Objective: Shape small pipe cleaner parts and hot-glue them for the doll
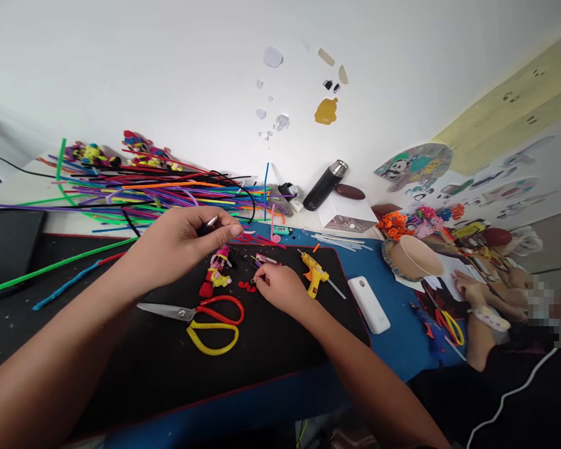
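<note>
My left hand (180, 246) is raised above the mat, its thumb and forefinger pressed together. A dark object with a shiny silver tip (210, 222) shows inside its curled fingers; its kind is unclear. My right hand (280, 288) is closed low over the mat, and a tiny thing at its fingertips is too small to name. Beside it lie short red curled pieces (247, 286) and a small fuzzy figure (217, 274) in red, yellow and pink. Closer to me rest scissors (215, 318) with one red and one yellow handle, blades apart.
A yellow glue gun (314, 274) and a white power bank (369, 304) lie to the right. Colourful pipe cleaners (168, 196) are heaped behind, near a black thermos (326, 185). At far right, another person's hand (465, 287) rests by a beige bowl (412, 257).
</note>
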### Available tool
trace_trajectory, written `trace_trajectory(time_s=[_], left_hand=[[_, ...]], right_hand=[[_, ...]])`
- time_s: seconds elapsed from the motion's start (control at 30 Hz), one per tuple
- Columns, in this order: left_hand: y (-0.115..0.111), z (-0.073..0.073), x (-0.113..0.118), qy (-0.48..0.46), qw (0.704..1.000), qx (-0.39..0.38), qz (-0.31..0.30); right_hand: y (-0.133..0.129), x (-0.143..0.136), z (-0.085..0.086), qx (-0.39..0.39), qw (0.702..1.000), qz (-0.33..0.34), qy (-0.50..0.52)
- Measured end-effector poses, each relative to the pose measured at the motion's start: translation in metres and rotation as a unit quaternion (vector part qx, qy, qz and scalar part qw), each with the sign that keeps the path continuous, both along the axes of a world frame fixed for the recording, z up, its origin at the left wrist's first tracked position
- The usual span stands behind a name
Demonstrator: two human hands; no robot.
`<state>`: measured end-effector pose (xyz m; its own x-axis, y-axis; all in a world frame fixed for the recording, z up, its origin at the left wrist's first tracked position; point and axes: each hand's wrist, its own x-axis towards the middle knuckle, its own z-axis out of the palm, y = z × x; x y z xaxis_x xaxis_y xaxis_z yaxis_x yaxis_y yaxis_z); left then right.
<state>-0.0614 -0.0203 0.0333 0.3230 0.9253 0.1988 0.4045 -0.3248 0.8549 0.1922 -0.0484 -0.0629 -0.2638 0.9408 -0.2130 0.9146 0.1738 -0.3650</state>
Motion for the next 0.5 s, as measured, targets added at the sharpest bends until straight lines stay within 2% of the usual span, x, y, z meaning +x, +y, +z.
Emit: trace_trajectory(time_s=[0.5], left_hand=[[-0.0023, 0.0027, 0.0049, 0.018, 1.000, -0.004, 0.011]], right_hand=[[-0.0048, 0.0051, 0.0060, 0.014, 1.000, -0.005, -0.012]])
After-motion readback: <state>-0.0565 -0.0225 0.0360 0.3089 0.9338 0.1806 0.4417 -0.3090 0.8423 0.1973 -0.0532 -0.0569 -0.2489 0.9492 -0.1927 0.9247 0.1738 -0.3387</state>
